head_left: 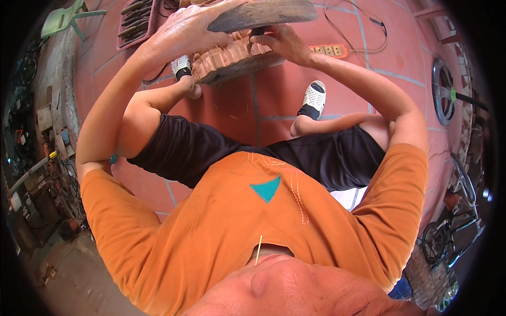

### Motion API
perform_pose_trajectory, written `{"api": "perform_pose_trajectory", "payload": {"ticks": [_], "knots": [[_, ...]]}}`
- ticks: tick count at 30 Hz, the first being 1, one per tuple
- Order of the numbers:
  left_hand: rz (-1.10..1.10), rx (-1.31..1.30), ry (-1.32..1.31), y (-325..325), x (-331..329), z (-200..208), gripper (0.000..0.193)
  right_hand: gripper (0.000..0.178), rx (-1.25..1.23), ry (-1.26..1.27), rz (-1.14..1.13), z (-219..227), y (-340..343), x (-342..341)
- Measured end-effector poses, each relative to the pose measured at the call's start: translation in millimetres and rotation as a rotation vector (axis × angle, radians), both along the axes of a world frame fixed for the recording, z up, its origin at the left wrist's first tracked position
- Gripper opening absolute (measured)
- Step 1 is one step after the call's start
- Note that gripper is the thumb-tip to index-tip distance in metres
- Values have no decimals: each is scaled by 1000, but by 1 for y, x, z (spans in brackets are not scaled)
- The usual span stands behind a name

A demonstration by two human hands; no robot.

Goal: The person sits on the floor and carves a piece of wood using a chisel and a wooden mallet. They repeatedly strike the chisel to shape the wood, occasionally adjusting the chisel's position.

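A curved, grey-brown wooden piece is raised at the top of the head view. My left hand is closed on its left end, with the fingers over the top and the thumb below. My right hand is closed just under the piece, its fingertips around a small dark object whose kind I cannot make out. Below both hands a thick wooden block with a rough, notched edge rests on the floor between my feet. The raised piece hides part of the block's top.
A pink plastic basket at the upper left holds several slim dark tools. An orange power strip with a cord lies right of the block on red floor tiles. A green chair stands far left, a dark wheel-shaped thing far right.
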State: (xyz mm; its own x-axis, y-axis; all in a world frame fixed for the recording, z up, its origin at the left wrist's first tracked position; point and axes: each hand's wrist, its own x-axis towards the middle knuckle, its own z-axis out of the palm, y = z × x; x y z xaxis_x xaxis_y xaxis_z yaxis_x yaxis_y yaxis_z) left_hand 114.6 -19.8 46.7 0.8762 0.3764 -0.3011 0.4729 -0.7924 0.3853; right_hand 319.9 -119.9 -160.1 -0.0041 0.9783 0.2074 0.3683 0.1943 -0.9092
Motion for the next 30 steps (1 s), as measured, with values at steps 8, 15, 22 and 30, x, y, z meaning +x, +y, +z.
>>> {"api": "perform_pose_trajectory", "payload": {"ticks": [8,15,22,30], "knots": [[79,-76,-206,2,0,14,82,33,-342,435,-37,-2,6,9],[48,-209,-391,-11,-4,32,81,26,-72,203,45,3,-9,3],[17,-286,-529,-5,-5,13,80,29,-124,165,65,7,-11,6],[18,-48,1,-10,3,13,76,32,69,-5,3,-9,-10,4]]}}
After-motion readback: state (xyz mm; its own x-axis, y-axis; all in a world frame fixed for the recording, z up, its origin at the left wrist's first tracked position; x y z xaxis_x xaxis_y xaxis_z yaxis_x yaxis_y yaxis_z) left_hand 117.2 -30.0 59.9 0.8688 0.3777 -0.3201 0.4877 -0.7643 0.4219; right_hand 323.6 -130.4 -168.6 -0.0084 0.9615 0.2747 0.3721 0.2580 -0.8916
